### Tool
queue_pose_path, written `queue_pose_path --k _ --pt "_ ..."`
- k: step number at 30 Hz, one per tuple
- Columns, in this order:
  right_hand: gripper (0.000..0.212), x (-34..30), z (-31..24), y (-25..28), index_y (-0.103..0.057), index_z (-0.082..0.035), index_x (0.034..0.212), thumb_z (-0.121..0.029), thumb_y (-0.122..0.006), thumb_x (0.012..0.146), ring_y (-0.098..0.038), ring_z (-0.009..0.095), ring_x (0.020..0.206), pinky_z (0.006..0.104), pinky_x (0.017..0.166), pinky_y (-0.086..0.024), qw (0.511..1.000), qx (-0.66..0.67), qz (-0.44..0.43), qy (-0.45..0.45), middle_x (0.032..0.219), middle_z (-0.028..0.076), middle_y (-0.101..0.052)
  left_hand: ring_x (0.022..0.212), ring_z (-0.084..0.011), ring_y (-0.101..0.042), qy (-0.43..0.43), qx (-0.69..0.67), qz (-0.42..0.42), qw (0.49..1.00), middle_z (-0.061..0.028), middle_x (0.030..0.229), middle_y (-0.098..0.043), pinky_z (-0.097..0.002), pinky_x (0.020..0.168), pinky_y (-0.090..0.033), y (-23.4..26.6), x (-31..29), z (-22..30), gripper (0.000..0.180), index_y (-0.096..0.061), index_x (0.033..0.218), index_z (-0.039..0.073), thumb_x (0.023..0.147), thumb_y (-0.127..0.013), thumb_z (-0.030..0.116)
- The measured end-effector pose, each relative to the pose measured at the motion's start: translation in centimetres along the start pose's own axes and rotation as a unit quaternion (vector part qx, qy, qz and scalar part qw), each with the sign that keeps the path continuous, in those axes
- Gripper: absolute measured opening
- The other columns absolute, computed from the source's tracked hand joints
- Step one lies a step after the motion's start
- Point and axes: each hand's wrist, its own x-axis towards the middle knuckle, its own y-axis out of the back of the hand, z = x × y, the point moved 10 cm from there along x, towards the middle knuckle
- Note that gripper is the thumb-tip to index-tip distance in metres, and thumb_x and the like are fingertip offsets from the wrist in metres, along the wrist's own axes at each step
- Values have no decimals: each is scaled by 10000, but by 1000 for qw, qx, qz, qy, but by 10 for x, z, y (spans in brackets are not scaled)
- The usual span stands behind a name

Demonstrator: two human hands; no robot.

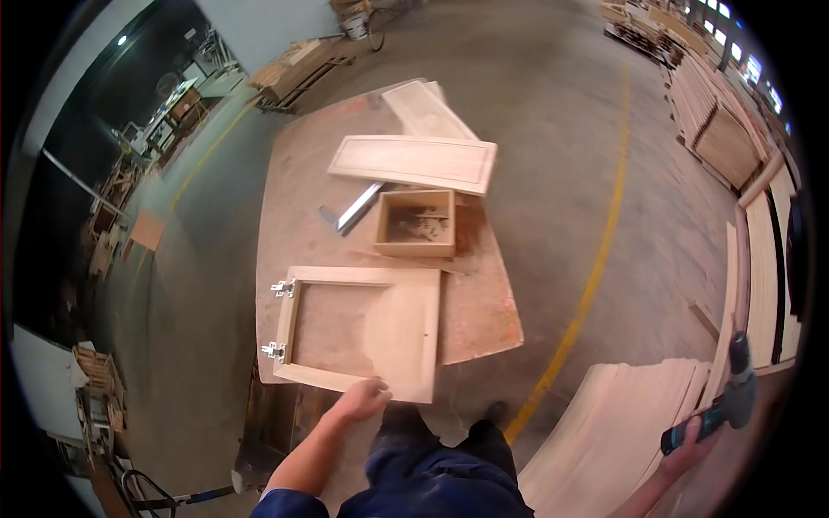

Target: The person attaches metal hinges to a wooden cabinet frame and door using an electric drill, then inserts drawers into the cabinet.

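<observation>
The left hand point(364, 400) is gripping a wooden door point(401, 332) by its near edge. Well right, the right hand point(690, 449) is holding a drill point(737, 402).

L arm point(304, 456) fwd w/ L hand point(363, 400) pinching, R arm point(646, 498) out wide w/ R hand point(691, 449) gripping.

a yellow line point(617, 190) curves across the grey workshop floor point(553, 129), past tall stacked panels point(710, 121) at right and a pile of broad, pale boards point(613, 423) at lower right. bright windows point(754, 67) glow at upper right. across the room, a white bucket point(355, 27) stands just beside a spoked wheel point(376, 30), near a low stack of timber point(298, 71). at left, a second yellow line point(207, 155) runs past a dark room point(86, 121) where a small light point(122, 40) shines; a square brown board point(148, 230) shows near it, and a slatted wooden crate point(101, 371) sits farther down the left side.
</observation>
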Motion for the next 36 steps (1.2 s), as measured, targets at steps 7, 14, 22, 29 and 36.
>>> queue_pose_path --k 7,14,22,29,36 --pt "656 -97 -164 -318 -451 -25 1450 -300 -750 936 -634 201 894 374 808 -557 796 489 -348 -83 1271 63 -612 809 -214 -704 27 -178 270 946 -168 900 -727 -356 771 -558 179 22 -169 368 -649 1212 -67 978 -669 216" --pt "384 -254 -217 -538 -650 -18 1225 -145 -724 871 -673 179 837 327 766 -563 885 105 -434 -128 1078 79 -688 953 -254 -677 61 -192 427 882 -171 1095 -710 -376 868 -538 294 57 -251 408 -600 1301 -51 980 -626 201" --pt "552 -418 -255 -713 -573 -16 1379 -16 -733 851 -659 139 1104 321 970 -530 761 -32 -637 -118 1190 66 -698 1027 -293 -679 46 -306 423 852 -209 1129 -686 -400 922 -537 293 135 -256 367 -598 1274 -64 981 -618 156" --pt "541 -480 -225 -798 -582 -9 1361 -52 -757 850 -643 134 1096 318 963 -522 705 -9 -704 -86 1192 69 -692 935 -230 -664 45 -314 454 833 -141 1023 -700 -365 857 -537 283 141 -253 295 -615 1220 -31 969 -660 119" --pt "457 -483 -223 -834 -636 -2 1265 -91 -767 837 -659 139 1017 325 921 -533 696 -57 -714 -51 1109 72 -729 965 -355 -635 30 -101 530 841 -160 1020 -675 -450 876 -505 302 124 -224 229 -647 1105 12 931 -693 153"
